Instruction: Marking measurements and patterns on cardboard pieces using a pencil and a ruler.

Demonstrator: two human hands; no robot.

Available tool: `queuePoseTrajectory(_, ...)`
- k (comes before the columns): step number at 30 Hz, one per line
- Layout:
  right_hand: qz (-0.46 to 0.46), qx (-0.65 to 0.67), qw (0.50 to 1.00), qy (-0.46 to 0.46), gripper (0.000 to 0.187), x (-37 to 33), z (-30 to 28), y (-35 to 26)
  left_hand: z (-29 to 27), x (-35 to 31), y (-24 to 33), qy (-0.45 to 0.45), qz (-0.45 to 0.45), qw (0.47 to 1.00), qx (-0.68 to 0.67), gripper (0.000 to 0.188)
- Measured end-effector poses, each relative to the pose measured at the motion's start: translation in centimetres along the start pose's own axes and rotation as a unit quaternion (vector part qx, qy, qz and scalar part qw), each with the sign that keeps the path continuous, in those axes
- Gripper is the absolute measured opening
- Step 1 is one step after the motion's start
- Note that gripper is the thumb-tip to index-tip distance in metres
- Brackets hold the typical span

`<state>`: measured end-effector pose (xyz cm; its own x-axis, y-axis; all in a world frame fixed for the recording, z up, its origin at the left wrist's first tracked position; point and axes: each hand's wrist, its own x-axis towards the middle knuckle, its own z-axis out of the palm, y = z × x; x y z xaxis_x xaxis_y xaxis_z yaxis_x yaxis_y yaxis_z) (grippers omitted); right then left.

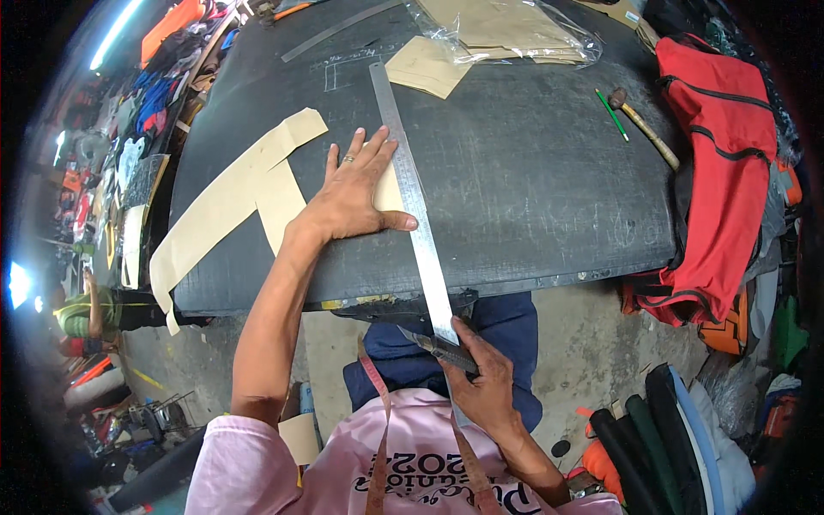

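A long steel ruler [399,154] lies slanted across the black tabletop, its near end sticking out past the front edge. My left hand [356,189] is spread flat, fingertips and thumb on the ruler's left side, over a piece of tan card [388,187] that it partly hides. Just beyond the table edge, my right hand [485,378] is closed around a dark utility knife [442,348], blade end pointing left. Its thumb and forefinger are at the ruler's near end. Left of my left hand lie long tan card strips [227,184], one hanging over the edge.
The black table [532,189] bears chalk marks. At the back are another tan card piece [429,69], a plastic bag of card [515,30] and a thin metal strip [339,30]. Rightward lie a green pencil [612,114], a hammer [648,129] and a red bag [725,172].
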<state>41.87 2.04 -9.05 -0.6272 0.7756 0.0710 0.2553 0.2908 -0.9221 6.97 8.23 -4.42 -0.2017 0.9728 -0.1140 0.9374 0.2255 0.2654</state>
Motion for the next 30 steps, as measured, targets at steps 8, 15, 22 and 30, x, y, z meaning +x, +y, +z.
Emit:
queuePoseTrajectory(8,-0.001,0.002,1.0,0.001,0.062,0.1,0.0,0.0,-0.3,0.1,0.2,-0.005,-0.005,1.0,0.006,0.15)
queuePoseTrajectory(15,0.011,-0.028,1.0,0.003,0.054,0.3,-1.1,-1.6,-1.3,0.0,1.2,-0.027,-0.018,0.999,0.014,0.143)
queuePoseTrajectory(22,0.05,-0.031,0.996,0.067,0.053,5.8,-3.4,-2.5,-3.3,0.4,3.3,-0.078,-0.06,0.994,0.052,0.14)
queuePoseTrajectory(30,-0.114,-0.125,0.986,0.0,0.05,20.0,-1.2,-2.8,-3.9,1.2,4.2,-0.119,-0.074,0.987,0.075,0.141)
